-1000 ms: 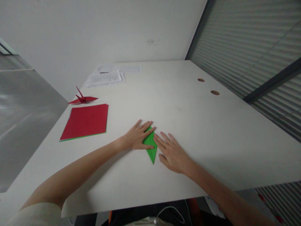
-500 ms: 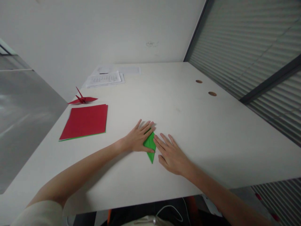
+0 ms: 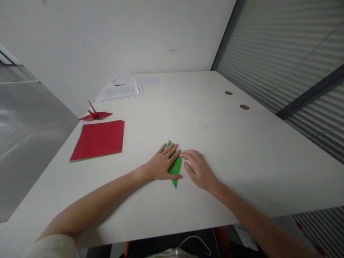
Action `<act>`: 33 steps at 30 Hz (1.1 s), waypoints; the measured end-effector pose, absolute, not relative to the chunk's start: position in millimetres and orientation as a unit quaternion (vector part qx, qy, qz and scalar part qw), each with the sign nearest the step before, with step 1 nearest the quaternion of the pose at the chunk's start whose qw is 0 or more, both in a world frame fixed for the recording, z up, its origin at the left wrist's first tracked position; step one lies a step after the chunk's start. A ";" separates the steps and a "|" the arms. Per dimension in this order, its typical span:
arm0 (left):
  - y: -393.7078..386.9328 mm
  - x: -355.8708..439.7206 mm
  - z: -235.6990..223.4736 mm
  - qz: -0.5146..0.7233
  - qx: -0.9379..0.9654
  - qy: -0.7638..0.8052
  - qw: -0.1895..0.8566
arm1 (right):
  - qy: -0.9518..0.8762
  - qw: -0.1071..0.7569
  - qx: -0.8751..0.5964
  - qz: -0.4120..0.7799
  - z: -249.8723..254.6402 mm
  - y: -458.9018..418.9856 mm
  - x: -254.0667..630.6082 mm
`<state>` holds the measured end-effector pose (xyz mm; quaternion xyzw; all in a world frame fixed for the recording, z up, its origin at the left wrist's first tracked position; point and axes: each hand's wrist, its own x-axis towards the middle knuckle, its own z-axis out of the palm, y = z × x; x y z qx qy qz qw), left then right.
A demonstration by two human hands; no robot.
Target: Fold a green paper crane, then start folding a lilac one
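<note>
So that the green paper (image 3: 176, 166) likely can't slip, the left hand (image 3: 163, 165) lies spread flat on it, the right hand (image 3: 199, 170) curled at three o'clock, its grip hard to tell.

Viewing remotely, I read the folded green paper diamond (image 3: 176, 167) and the flat red square paper sheets (image 3: 99, 140) as matt, the broad white bench (image 3: 215, 132) as smooth.
</note>
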<state>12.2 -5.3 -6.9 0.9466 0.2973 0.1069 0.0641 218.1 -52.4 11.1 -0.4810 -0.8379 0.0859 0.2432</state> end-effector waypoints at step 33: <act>-12.5 14.9 -0.6 0.095 0.963 0.237 0.086 | -0.518 0.241 -0.333 0.750 18.9 74.1 131.8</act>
